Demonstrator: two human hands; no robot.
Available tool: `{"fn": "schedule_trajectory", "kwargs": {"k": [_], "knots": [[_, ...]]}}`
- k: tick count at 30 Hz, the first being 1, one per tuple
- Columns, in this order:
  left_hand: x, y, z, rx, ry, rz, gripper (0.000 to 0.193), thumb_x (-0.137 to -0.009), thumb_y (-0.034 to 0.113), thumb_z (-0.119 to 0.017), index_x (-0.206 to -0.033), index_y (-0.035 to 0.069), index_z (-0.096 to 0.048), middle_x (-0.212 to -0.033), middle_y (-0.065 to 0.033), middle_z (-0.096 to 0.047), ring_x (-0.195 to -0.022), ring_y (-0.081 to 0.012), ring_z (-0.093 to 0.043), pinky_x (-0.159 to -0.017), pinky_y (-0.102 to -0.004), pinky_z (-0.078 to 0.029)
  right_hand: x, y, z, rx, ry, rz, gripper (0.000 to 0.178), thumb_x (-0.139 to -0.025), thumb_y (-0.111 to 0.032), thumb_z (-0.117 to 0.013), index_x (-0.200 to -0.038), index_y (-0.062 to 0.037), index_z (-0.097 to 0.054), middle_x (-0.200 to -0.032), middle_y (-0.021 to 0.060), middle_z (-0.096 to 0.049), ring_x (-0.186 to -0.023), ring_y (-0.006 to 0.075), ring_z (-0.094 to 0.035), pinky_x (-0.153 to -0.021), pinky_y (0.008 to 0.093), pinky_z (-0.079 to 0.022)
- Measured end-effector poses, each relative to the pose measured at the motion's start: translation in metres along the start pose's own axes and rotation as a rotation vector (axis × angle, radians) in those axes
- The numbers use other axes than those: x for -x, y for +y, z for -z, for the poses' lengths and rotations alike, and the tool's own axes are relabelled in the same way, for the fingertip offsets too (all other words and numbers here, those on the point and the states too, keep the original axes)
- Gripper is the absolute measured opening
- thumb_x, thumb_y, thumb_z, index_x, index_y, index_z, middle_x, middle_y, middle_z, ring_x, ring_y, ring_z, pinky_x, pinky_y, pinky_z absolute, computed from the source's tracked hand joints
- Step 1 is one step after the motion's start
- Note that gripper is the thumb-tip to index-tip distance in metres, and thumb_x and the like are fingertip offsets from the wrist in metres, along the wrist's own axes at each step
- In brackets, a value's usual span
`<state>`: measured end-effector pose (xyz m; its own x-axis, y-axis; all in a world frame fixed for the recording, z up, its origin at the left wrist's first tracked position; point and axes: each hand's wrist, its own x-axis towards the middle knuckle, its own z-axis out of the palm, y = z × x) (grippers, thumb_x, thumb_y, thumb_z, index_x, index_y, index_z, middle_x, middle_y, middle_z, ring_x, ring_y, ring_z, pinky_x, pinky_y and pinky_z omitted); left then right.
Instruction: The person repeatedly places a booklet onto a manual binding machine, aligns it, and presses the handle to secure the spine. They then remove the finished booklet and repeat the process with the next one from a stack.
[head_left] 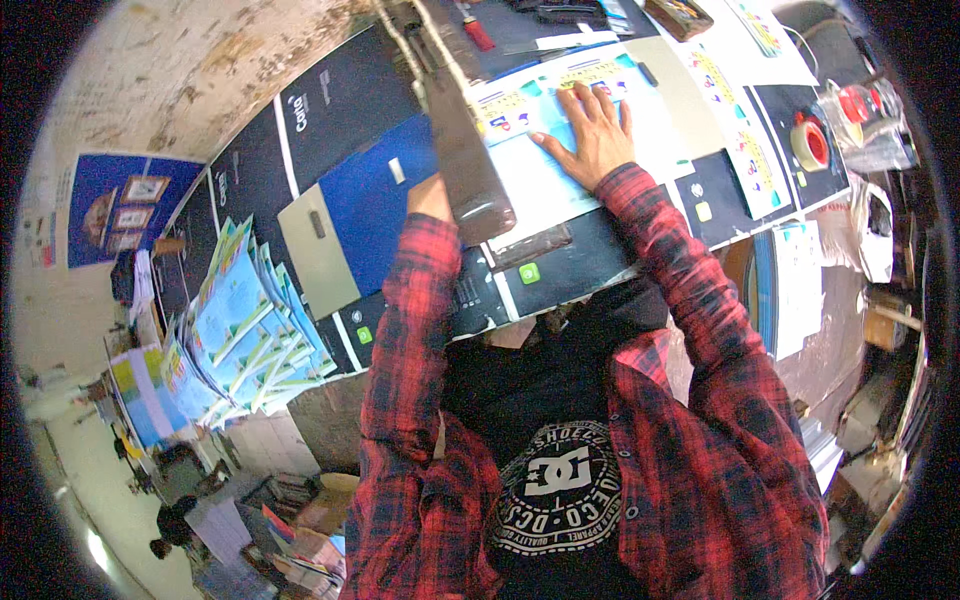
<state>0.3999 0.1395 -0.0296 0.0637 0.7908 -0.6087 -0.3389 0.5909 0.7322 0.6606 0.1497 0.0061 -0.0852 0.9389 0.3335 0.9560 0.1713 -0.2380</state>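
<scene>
My right hand (pixel 590 135) lies with spread fingers on a light blue and white printed sheet (pixel 540 160) with yellow and coloured patches along its far side. A long brown bar (pixel 465 150) with a pale cord along it crosses the table left of that sheet. My left hand (pixel 430 198) is beside the bar, over a blue panel (pixel 370 200); only the wrist and back of the hand show, and its fingers are hidden behind the bar. A grey board (pixel 318 250) with a small dark strip on it adjoins the blue panel.
Folded light blue printed sheets (pixel 245 320) are heaped at the table's left end. On the right are a printed strip (pixel 750 165), a tape roll (pixel 810 146) and clear bottles with red caps (pixel 855 105). A red-handled tool (pixel 478 35) lies at the far side.
</scene>
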Motion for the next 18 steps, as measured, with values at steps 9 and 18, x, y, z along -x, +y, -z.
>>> {"fn": "schedule_trajectory", "kwargs": {"k": [9, 18], "knots": [[0.061, 0.004, -0.022, -1.077, 0.467, -0.899, 0.04, -0.084, 0.024, -0.071, -0.116, 0.002, -0.063, -0.112, -0.0141, -0.066, -0.102, -0.0326, -0.063, -0.089, -0.0499, -0.048, -0.002, -0.02, -0.016, -0.013, -0.024, 0.063, 0.065, -0.087, -0.065, -0.054, -0.138, -0.0239, -0.053, -0.149, 0.01, -0.043, -0.139, 0.0328, -0.035, -0.114, 0.0571, -0.021], [0.073, -0.033, -0.025, -1.451, 0.38, -1.065, 0.061, -0.084, 0.034, -0.062, -0.135, 0.004, -0.049, -0.142, -0.0098, -0.047, -0.131, -0.0339, -0.041, -0.108, -0.0532, -0.029, -0.01, 0.013, -0.033, -0.035, -0.06, 0.165, 0.059, -0.087, -0.025, -0.059, -0.144, -0.0335, -0.044, -0.153, 0.0042, -0.039, -0.141, 0.0273, -0.034, -0.115, 0.0515, -0.023]]}}
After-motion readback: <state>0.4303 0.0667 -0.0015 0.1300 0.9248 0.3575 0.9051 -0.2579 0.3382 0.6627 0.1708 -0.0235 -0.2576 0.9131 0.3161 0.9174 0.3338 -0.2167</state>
